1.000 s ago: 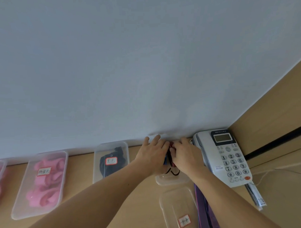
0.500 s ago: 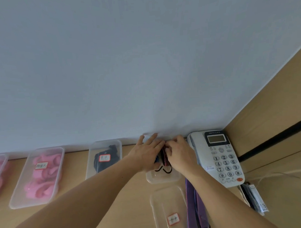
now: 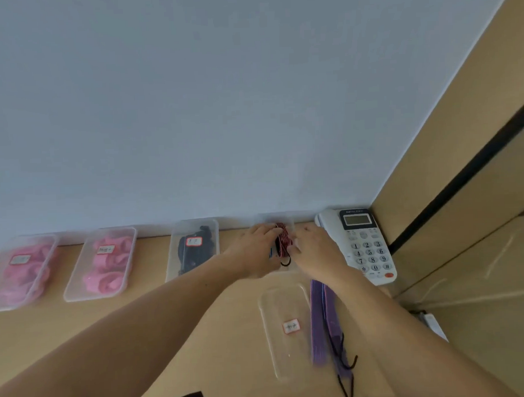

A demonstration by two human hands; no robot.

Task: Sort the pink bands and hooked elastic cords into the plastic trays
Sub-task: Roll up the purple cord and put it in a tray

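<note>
Both arms reach far. Left hand [image 3: 256,252] and right hand [image 3: 314,251], fingers curled, grip red-striped cord bundle [image 3: 283,240] inside clear tray [image 3: 267,217].

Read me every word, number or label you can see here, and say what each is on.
"1 2 3 4 5 6 7 8 9 * 0 #": keys of the white telephone.
Print above the telephone's display: too blurred to read.
Red-edged labels on four plastic trays: handwriting too blurred to read.
</note>
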